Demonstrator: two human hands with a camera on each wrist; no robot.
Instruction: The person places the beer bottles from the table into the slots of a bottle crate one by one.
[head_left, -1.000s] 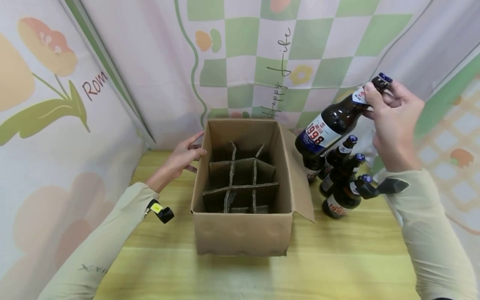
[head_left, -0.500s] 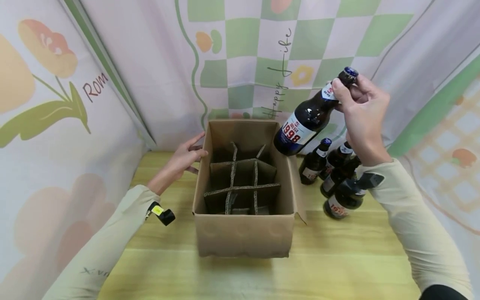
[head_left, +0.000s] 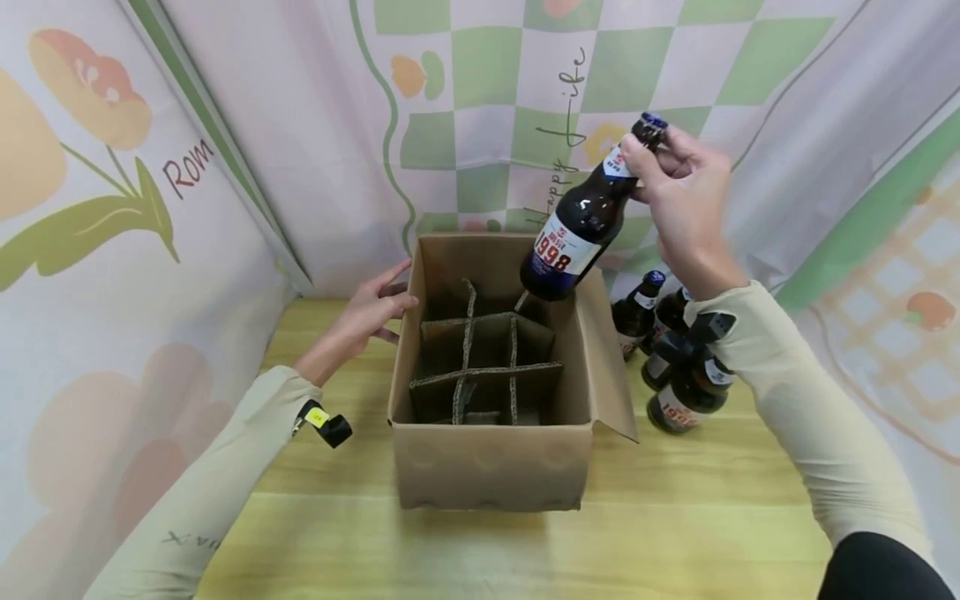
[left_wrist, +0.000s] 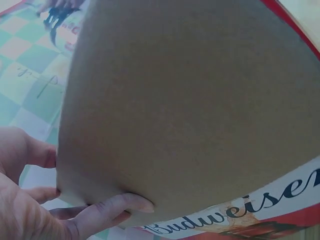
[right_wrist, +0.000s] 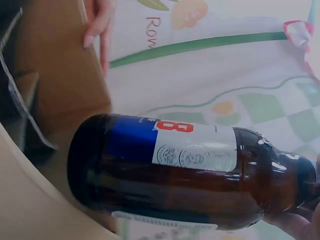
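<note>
A brown beer bottle [head_left: 581, 221] with a blue cap and a white-and-blue "1998" label hangs tilted over the back right of an open cardboard box [head_left: 491, 467]. My right hand [head_left: 686, 196] grips it by the neck, thumb on the neck label. In the right wrist view the bottle [right_wrist: 200, 170] lies across the picture, its base toward the box. Cardboard dividers [head_left: 487, 372] split the inside of the box into compartments. At the box's left rear side, my left hand [head_left: 371, 308] holds the cardboard edge; the left wrist view shows fingers on both sides of that cardboard [left_wrist: 185, 110].
Several more capped beer bottles [head_left: 686, 400] stand close together right of the box, partly behind the right forearm. A side flap [head_left: 609, 367] sticks out toward them. The wooden table [head_left: 315, 508] meets a printed curtain [head_left: 487, 75] at the back.
My right hand has carried the bottle leftward from above the standing bottles to over the box's right rear. The right flap has swung down, then out again. My left hand stays put.
</note>
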